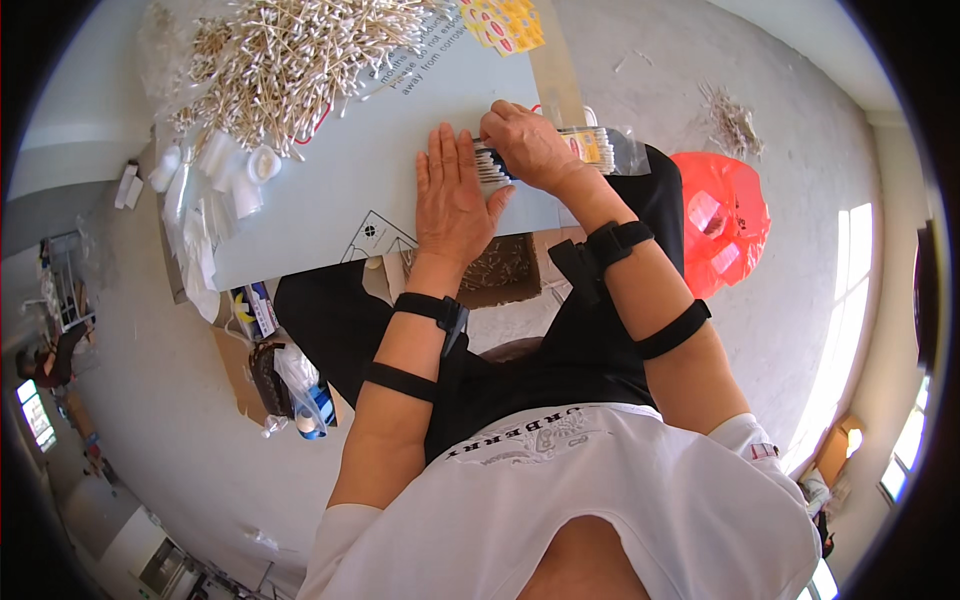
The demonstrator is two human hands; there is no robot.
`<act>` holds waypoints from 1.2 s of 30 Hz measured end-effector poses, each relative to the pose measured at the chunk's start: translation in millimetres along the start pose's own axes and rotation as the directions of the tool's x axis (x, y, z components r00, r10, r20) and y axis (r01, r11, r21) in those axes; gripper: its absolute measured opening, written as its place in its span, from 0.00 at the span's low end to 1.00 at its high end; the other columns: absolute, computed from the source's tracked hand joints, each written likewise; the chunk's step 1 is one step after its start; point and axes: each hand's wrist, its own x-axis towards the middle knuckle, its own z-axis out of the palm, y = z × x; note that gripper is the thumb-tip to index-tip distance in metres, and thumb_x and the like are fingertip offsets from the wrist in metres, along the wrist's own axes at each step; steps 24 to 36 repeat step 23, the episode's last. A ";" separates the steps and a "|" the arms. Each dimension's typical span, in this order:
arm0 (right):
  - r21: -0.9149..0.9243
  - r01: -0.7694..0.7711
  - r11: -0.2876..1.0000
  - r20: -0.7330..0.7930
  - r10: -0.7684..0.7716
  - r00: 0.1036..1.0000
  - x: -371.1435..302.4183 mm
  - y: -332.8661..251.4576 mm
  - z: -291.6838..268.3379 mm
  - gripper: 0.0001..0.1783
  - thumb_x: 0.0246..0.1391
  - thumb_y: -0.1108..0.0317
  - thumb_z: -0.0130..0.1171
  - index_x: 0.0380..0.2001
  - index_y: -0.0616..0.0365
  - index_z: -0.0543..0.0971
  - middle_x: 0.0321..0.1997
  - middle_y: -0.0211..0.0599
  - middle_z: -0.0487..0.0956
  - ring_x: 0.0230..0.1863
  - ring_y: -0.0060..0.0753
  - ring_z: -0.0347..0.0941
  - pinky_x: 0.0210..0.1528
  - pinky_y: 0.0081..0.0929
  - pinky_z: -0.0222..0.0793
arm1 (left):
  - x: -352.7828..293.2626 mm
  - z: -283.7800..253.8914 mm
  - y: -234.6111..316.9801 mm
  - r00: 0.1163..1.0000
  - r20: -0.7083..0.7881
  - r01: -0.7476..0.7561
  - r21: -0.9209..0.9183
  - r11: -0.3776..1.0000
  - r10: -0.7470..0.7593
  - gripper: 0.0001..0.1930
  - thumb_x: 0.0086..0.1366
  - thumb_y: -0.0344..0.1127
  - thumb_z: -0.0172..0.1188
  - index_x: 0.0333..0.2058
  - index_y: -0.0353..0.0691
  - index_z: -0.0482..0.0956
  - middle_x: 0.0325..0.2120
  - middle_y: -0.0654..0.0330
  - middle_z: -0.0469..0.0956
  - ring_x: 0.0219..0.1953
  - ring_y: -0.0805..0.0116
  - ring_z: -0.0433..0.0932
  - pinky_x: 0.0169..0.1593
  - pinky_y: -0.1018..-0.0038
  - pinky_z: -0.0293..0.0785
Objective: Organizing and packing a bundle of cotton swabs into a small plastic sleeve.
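My left hand (450, 198) lies flat on the grey-blue board, its fingers stretched out and the thumb spread toward a row of cotton swabs (489, 166). Curled over the far side of that row is my right hand (530, 145); its fingertips are bent under, and what they pinch is hidden. A dark strip shows across the swabs between my hands. Beside the right wrist, a bundle of cotton swabs (606, 148) with a yellow card (582, 147) lies by a clear plastic bag (629, 152).
A big heap of loose cotton swabs (290, 65) covers the board's far left, near white rolls (245, 180). Yellow cards (503, 24) lie at the far edge. Below the board is an open cardboard box (512, 272). A red plastic bag (722, 222) stands at right.
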 end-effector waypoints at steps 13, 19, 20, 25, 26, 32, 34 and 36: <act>0.587 -0.208 0.783 -0.341 0.472 0.813 -30.6 -37.8 22.3 0.11 0.60 0.78 0.50 0.44 0.65 0.78 0.53 0.43 0.76 0.54 0.36 0.73 0.56 0.26 0.68 | -0.4 1.4 -7.9 0.997 -0.066 0.042 -0.094 0.995 -0.048 0.36 0.67 0.47 0.54 0.66 0.30 0.55 0.67 0.41 0.53 0.71 0.46 0.49 0.71 0.54 0.43; 0.771 -0.108 0.627 -0.346 0.555 0.756 -31.3 -49.9 43.0 0.16 0.66 0.73 0.48 0.55 0.65 0.73 0.64 0.46 0.69 0.64 0.39 0.65 0.65 0.29 0.58 | 16.7 8.2 -14.6 0.881 -0.279 0.024 -0.782 0.623 -0.383 0.28 0.75 0.42 0.42 0.67 0.32 0.54 0.68 0.43 0.53 0.70 0.49 0.51 0.70 0.59 0.49; 0.789 -0.094 0.607 -0.339 0.558 0.757 -29.6 -51.1 46.6 0.16 0.66 0.73 0.48 0.55 0.65 0.73 0.65 0.46 0.68 0.64 0.39 0.64 0.65 0.29 0.58 | 18.9 10.9 -11.4 0.878 -0.260 0.018 -0.822 0.569 -0.403 0.29 0.76 0.45 0.40 0.67 0.32 0.53 0.68 0.44 0.51 0.71 0.49 0.50 0.71 0.59 0.47; 0.796 -0.081 0.600 -0.333 0.545 0.770 -30.4 -48.3 48.6 0.17 0.66 0.71 0.48 0.56 0.62 0.72 0.65 0.45 0.68 0.66 0.40 0.63 0.66 0.29 0.57 | 20.4 13.9 -4.9 0.924 -0.165 0.054 -0.836 0.546 -0.345 0.34 0.74 0.49 0.46 0.69 0.34 0.50 0.69 0.48 0.50 0.71 0.56 0.50 0.71 0.62 0.47; 0.796 -0.081 0.600 -0.333 0.545 0.770 -30.4 -48.3 48.6 0.17 0.66 0.71 0.48 0.56 0.62 0.72 0.65 0.45 0.68 0.66 0.40 0.63 0.66 0.29 0.57 | 20.4 13.9 -4.9 0.924 -0.165 0.054 -0.836 0.546 -0.345 0.34 0.74 0.49 0.46 0.69 0.34 0.50 0.69 0.48 0.50 0.71 0.56 0.50 0.71 0.62 0.47; 0.796 -0.081 0.600 -0.333 0.545 0.770 -30.4 -48.3 48.6 0.17 0.66 0.71 0.48 0.56 0.62 0.72 0.65 0.45 0.68 0.66 0.40 0.63 0.66 0.29 0.57 | 20.4 13.9 -4.9 0.924 -0.165 0.054 -0.836 0.546 -0.345 0.34 0.74 0.49 0.46 0.69 0.34 0.50 0.69 0.48 0.50 0.71 0.56 0.50 0.71 0.62 0.47; 0.796 -0.081 0.600 -0.333 0.545 0.770 -30.4 -48.3 48.6 0.17 0.66 0.71 0.48 0.56 0.62 0.72 0.65 0.45 0.68 0.66 0.40 0.63 0.66 0.29 0.57 | 20.4 13.9 -4.9 0.924 -0.165 0.054 -0.836 0.546 -0.345 0.34 0.74 0.49 0.46 0.69 0.34 0.50 0.69 0.48 0.50 0.71 0.56 0.50 0.71 0.62 0.47; 0.796 -0.081 0.600 -0.333 0.545 0.770 -30.4 -48.3 48.6 0.17 0.66 0.71 0.48 0.56 0.62 0.72 0.65 0.45 0.68 0.66 0.40 0.63 0.66 0.29 0.57 | 20.4 13.9 -4.9 0.924 -0.165 0.054 -0.836 0.546 -0.345 0.34 0.74 0.49 0.46 0.69 0.34 0.50 0.69 0.48 0.50 0.71 0.56 0.50 0.71 0.62 0.47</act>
